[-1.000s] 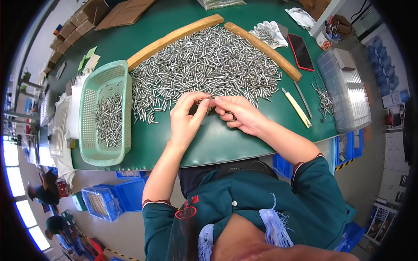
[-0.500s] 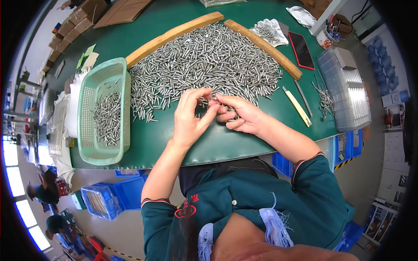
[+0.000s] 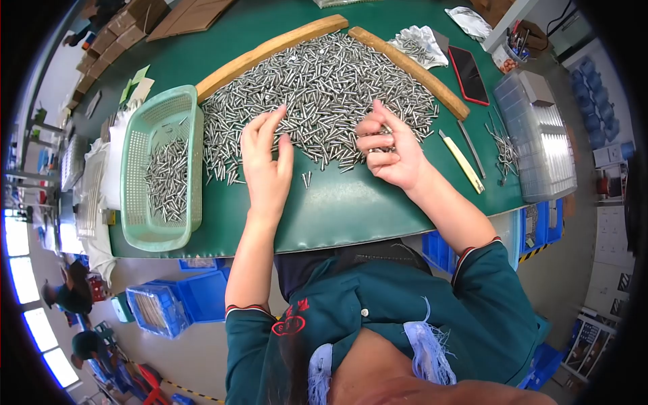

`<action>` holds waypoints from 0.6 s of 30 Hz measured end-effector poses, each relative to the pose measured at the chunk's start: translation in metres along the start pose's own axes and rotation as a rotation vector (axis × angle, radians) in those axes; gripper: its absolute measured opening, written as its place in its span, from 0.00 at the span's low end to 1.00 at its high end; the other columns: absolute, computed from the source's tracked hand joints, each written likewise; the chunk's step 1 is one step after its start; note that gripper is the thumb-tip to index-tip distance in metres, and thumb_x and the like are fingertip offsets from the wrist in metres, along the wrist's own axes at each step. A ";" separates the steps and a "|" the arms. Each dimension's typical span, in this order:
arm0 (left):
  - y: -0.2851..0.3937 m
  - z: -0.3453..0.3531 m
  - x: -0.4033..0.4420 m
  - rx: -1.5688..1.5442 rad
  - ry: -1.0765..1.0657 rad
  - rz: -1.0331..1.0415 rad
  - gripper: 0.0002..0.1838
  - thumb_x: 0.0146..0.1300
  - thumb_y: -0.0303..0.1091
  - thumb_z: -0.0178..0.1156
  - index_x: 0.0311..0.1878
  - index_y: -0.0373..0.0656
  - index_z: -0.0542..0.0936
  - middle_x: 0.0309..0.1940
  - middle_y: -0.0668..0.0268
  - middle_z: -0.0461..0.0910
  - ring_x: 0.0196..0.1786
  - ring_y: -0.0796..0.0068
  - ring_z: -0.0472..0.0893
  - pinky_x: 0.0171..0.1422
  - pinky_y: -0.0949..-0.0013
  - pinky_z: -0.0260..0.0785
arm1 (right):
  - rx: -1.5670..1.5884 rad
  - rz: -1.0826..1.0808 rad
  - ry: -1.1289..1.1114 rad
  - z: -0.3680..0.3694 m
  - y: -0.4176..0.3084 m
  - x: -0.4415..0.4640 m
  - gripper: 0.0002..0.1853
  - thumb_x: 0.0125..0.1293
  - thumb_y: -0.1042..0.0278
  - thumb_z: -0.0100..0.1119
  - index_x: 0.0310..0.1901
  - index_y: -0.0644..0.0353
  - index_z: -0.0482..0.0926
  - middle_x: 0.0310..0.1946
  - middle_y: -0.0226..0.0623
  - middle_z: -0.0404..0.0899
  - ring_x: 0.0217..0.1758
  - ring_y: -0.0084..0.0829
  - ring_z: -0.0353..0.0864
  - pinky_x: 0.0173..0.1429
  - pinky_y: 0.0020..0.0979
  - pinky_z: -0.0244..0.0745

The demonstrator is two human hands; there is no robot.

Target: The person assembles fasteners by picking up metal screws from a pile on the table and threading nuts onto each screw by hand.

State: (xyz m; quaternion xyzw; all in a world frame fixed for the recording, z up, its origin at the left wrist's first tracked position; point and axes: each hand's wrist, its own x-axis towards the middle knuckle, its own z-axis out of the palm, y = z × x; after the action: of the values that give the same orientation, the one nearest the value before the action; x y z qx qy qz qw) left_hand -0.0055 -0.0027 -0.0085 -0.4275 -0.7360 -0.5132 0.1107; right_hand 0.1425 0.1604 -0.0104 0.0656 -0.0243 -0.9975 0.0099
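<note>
A big heap of small silver metal pins (image 3: 317, 88) is spread over the green table. At the left part of the heap is my left hand (image 3: 265, 162), its thumb and fingers apart and nothing visible between them. My right hand (image 3: 395, 152) is over the heap's right part, fingers curled into the palm around several metal pins, partly hidden by the fingers. Its thumb points up. A couple of loose pins (image 3: 307, 179) lie on the table between my hands. Left of my left hand stands a light green plastic basket (image 3: 128, 196) with a pile of the same pins inside.
Two wooden bars (image 3: 270, 50) border the heap at the back. To the right lie a yellow-handled cutter knife (image 3: 462, 162), a red-edged phone (image 3: 468, 75) and a bunch of thin metal rods (image 3: 505, 152). Clear plastic drawers (image 3: 540, 142) stand at the right edge.
My hands, close together over the near edge of the heap before, have separated. The left moved left and its fingers opened; the right moved right and up, still curled around pins.
</note>
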 end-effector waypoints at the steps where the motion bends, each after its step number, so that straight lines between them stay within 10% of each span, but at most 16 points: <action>1: -0.002 0.004 0.001 0.062 0.008 0.050 0.08 0.57 0.29 0.60 0.40 0.44 0.81 0.36 0.66 0.76 0.41 0.72 0.72 0.37 0.74 0.66 | 0.012 0.016 0.052 -0.001 0.004 0.001 0.15 0.68 0.52 0.49 0.27 0.51 0.70 0.26 0.22 0.66 0.20 0.10 0.61 0.11 0.12 0.47; 5: 0.005 -0.003 -0.003 0.231 -0.385 0.013 0.14 0.51 0.37 0.65 0.41 0.43 0.80 0.40 0.63 0.75 0.43 0.65 0.72 0.50 0.67 0.64 | -0.062 -0.036 0.091 0.005 0.006 0.000 0.12 0.67 0.52 0.50 0.35 0.50 0.72 0.28 0.21 0.68 0.21 0.10 0.62 0.12 0.12 0.47; 18: -0.002 0.007 -0.007 0.401 -0.415 0.182 0.06 0.53 0.32 0.62 0.36 0.46 0.78 0.29 0.67 0.74 0.36 0.66 0.75 0.41 0.64 0.66 | -0.366 -0.035 0.286 0.007 0.021 0.002 0.16 0.65 0.50 0.52 0.38 0.56 0.72 0.25 0.24 0.69 0.20 0.12 0.64 0.12 0.11 0.48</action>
State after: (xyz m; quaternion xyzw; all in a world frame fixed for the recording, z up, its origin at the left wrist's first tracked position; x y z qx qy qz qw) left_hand -0.0002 -0.0008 -0.0172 -0.5569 -0.7882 -0.2475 0.0856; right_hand 0.1403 0.1395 -0.0031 0.2036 0.1597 -0.9659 0.0074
